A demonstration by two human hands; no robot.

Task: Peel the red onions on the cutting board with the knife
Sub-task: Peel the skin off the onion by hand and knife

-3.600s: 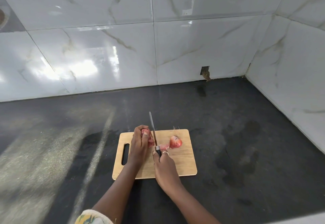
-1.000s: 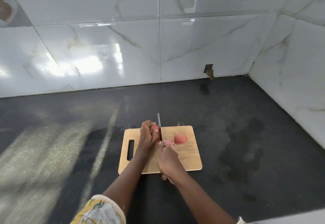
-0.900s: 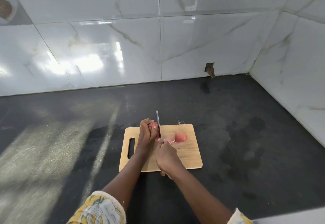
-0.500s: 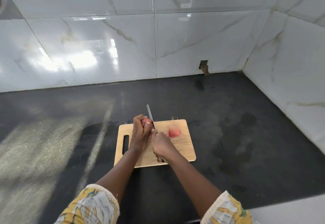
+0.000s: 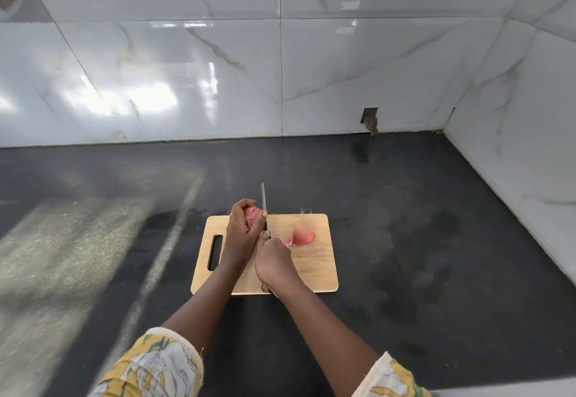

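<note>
Since a few seconds back, my right hand (image 5: 272, 259) has slid in against my left hand (image 5: 241, 231). The two now touch over the far edge of the cutting board (image 5: 311, 275), toward its far left corner. My left hand is curled round one onion (image 5: 252, 214), lifted off the wood. My right hand is clenched round the handle of the knife (image 5: 263, 197), whose blade points away from me, right beside that onion. I judge I am midway through the first onion, working the edge under its skin.

The second onion (image 5: 302, 236) lies where it was, near the board's far right corner, with a scrap of pink skin trailing from it. The board sits on the dark tabletop (image 5: 405, 209).

Next I need a shallow pull of the blade, thumb pinning the skin, turning the onion as it strips.
</note>
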